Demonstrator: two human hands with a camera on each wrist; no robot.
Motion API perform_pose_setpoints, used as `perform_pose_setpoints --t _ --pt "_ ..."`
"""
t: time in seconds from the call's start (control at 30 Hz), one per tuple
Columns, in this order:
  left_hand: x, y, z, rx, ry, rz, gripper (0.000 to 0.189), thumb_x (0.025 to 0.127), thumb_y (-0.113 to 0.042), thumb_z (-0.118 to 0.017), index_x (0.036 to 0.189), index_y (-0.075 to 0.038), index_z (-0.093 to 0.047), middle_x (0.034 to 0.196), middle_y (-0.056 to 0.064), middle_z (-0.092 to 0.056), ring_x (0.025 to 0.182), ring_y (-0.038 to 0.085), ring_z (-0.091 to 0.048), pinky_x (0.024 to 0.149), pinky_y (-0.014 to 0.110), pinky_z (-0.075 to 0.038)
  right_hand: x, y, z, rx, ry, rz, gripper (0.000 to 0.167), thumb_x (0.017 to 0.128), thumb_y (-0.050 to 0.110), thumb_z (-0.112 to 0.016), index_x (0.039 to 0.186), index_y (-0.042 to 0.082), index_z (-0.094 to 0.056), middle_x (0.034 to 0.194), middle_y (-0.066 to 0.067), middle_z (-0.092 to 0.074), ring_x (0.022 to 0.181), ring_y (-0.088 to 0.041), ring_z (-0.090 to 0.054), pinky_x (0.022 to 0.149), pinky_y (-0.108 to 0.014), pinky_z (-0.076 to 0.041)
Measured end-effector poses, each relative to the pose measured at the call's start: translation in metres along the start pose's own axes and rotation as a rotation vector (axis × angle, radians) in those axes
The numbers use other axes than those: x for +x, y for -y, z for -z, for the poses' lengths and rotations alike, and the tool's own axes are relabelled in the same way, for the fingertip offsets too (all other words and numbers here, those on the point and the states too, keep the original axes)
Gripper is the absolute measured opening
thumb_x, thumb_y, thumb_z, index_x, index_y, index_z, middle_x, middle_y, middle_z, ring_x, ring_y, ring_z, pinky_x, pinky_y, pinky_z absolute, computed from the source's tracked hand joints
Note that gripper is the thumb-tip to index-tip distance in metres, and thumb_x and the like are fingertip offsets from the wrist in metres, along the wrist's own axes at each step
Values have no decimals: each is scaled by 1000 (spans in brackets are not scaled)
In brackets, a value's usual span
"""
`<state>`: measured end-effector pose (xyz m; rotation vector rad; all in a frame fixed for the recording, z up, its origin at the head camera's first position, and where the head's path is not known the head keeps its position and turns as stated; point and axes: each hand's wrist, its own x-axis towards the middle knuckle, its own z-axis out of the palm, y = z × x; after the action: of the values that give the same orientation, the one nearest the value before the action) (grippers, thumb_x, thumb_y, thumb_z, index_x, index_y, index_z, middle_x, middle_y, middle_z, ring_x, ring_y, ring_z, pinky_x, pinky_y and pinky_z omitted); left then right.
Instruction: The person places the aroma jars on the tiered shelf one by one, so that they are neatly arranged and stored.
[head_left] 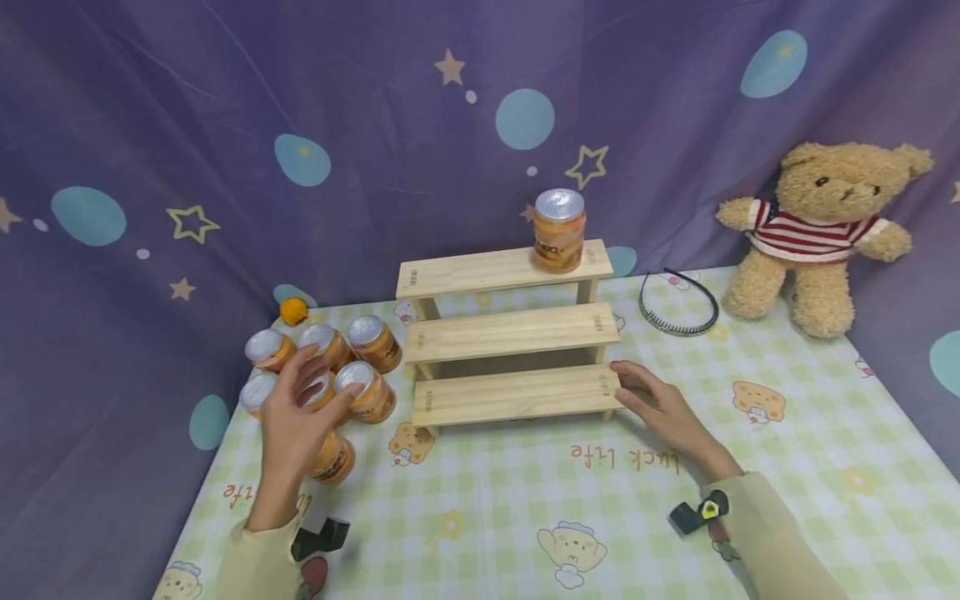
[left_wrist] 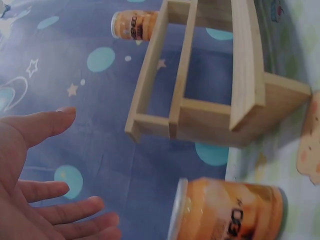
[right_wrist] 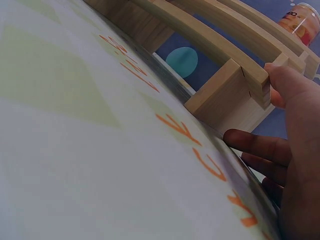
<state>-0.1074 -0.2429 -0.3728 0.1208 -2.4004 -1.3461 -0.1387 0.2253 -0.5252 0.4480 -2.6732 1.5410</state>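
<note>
My left hand (head_left: 296,417) hovers over a cluster of orange cans with silver lids, beside the nearest can (head_left: 365,392). In the left wrist view the thumb and fingers (left_wrist: 80,210) spread apart with nothing between them, and a can (left_wrist: 230,210) stands just beyond. A three-step wooden shelf (head_left: 513,333) occupies the middle of the table. At the right end of its lowest step, my right hand (head_left: 663,412) touches the board with its fingertips; the right wrist view shows the thumb (right_wrist: 287,80) against the board's corner. One can (head_left: 558,233) stands upright on the top step.
A teddy bear (head_left: 817,233) in a striped shirt sits at the back right. Left of it lies a black headband (head_left: 678,325). A small orange-yellow object (head_left: 293,312) lies behind the cans. A patterned purple curtain (head_left: 420,167) hangs behind the checked tablecloth (head_left: 487,517).
</note>
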Motion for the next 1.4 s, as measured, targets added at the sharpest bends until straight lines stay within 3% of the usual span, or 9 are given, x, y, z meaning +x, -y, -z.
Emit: perform_pose_setpoints --t 0.07,0.2,0.3,0.5,0.67,0.83,1.07,1.4 --pt "-1 7 3 3 -10 -7 67 79 -6 -84 140 -14 -56 117 -20 -61 108 -8 -58 91 5 -46 0 0 0 -1 1 0 45 104 22 -55 148 23 -47 131 -11 -67 115 3 -61 99 -12 -44" --pt "-4 15 8 14 -33 -1 66 79 -6 -84 138 -16 -58 117 -16 -64 106 -7 -59 89 5 -46 -1 0 1 3 -1 3 45 104 21 -55 148 24 -47 130 -11 -68 114 4 -60 99 -10 -44" --pt "-6 19 10 22 -48 17 66 78 -6 -84 138 -15 -58 118 -11 -65 106 -4 -61 88 6 -47 -1 0 1 4 -4 6 45 104 21 -55 148 24 -47 130 -11 -68 114 3 -61 98 -9 -43" --pt "-12 34 17 28 -66 88 68 80 -8 -84 141 -15 -55 119 -12 -62 108 -7 -58 89 3 -45 0 0 1 4 -7 10 44 104 21 -55 148 23 -48 130 -11 -68 116 -6 -64 99 -12 -45" --pt "-18 48 25 28 -113 106 67 81 -6 -82 141 -10 -54 118 -12 -63 105 -7 -59 88 3 -44 1 0 1 9 -2 5 44 104 22 -55 148 24 -48 130 -11 -68 115 -1 -63 98 -11 -45" --pt "-23 62 30 54 -141 123 66 80 -7 -83 140 -8 -55 114 -20 -64 103 -11 -59 85 2 -43 2 1 1 5 -2 1 44 104 24 -55 148 24 -47 131 -10 -67 116 -1 -63 99 -11 -44" --pt "-32 79 30 59 -123 171 62 80 -5 -82 137 -7 -57 108 -28 -60 101 -14 -55 80 2 -40 2 1 1 18 -4 -11 44 104 26 -56 147 26 -48 131 -7 -67 115 4 -61 99 -9 -42" --pt "-46 94 21 77 -110 212 64 77 -1 -83 136 -4 -58 105 -28 -54 94 -14 -52 76 -1 -41 1 -2 0 1 0 10 44 104 22 -55 148 21 -47 130 -13 -67 117 -10 -65 99 -14 -45"
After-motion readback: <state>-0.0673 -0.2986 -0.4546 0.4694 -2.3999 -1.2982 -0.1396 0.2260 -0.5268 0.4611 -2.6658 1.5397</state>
